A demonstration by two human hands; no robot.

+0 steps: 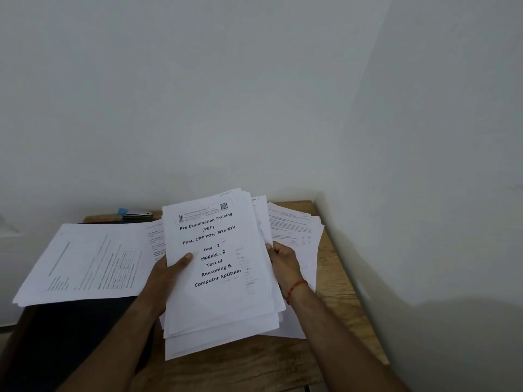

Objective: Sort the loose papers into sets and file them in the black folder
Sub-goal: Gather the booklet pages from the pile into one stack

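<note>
Brown wooden table (339,301); flat black folder (70,335) at 8 o'clock. Centre: thick stack of white printed papers (220,295), its edges gripped by curled fingers of left hand (169,270) (9 o'clock) and right hand (283,263) (3 o'clock). Blue-and-silver stapler (135,214), 11 o'clock.

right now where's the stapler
Head view: the stapler lies at the back edge of the table by the wall, left of the held stack, just behind the spread sheets.

"pre examination training" on papers (220,301)
</note>
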